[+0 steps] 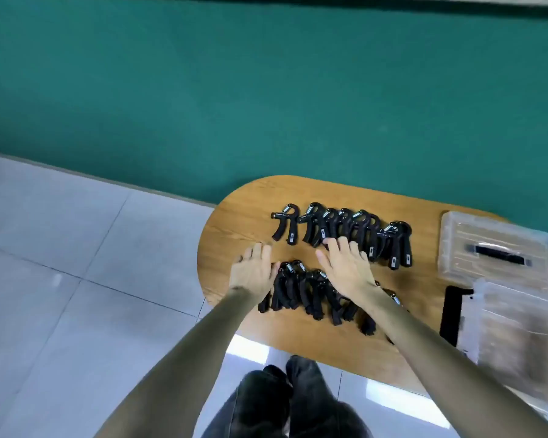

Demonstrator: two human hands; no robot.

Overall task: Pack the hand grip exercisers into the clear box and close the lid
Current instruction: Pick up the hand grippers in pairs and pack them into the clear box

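Status: packing not begun, by my reading. Every exerciser in view lies on the wooden table [234, 216]; none sits in the clear box [516, 330], which stands to the right of the right hand, near the table edge. Its lid [494, 248] lies apart, beyond the box, handle up. So the lid is off; filling and closing remain.

Hands: left hand [253, 270] and right hand [348, 267] both spread, fingers straight, reaching forward, gripping nothing. Right fingertips touch the far row.

Count: far row of exercisers [345, 229], just beyond the fingertips, about eight, overlapping, so uncertain. Near row [304, 292], under and between the wrists, partly hidden; roughly seven, cannot tell exactly. One box, one lid. A black flat object [453, 311] lies beside the box.
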